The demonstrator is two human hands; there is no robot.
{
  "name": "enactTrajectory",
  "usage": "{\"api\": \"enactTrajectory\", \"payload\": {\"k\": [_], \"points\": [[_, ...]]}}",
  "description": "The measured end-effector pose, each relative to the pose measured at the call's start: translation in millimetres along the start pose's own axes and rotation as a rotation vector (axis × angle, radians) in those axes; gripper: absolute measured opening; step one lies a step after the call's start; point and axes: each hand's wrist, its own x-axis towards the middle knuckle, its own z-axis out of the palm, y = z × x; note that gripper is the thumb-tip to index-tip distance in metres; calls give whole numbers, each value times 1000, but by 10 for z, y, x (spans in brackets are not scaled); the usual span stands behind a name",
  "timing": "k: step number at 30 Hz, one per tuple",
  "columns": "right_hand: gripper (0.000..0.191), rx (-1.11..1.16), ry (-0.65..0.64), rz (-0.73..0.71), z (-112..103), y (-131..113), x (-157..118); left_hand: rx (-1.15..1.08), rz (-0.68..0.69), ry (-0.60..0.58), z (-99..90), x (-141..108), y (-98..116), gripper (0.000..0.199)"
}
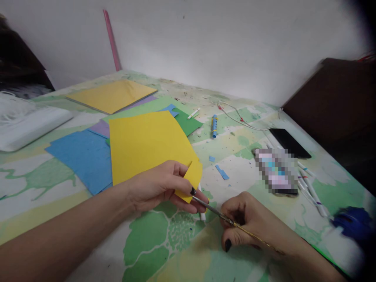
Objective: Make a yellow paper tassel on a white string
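Your left hand point(169, 182) is pinching a small yellow piece point(193, 175) in a closed grip, by the near right edge of a large yellow sheet point(143, 143). Farther right, your right hand point(249, 219) is holding scissors point(229, 220) in a curled grip; they are pointing left, reaching the piece.

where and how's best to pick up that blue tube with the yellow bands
Probably across the middle of the blue tube, from above, with the grip closing on its two long sides. It lies on its side, narrow and rounded, pointing lengthwise away from the person, apart from the green sheet and the white cable.
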Motion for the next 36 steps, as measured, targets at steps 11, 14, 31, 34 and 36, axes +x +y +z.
{"api": "enactTrajectory", "payload": {"k": [11,14,31,34,36], "points": [[47,-27,8,8,3,-5,5,-8,3,10,2,5,-13,11],[46,-16,7,19,3,-9,7,-10,2,0,3,8,-17,12],[50,-71,45,11,-11,-23,1,-35,-25,83,29,18,2,6],[50,-132,102,-8,-63,-8,5,-49,8,146,6,6,23,7],[49,-231,216,-23,-116,4,14,-45,34,203,-17,9,37,10]]}}
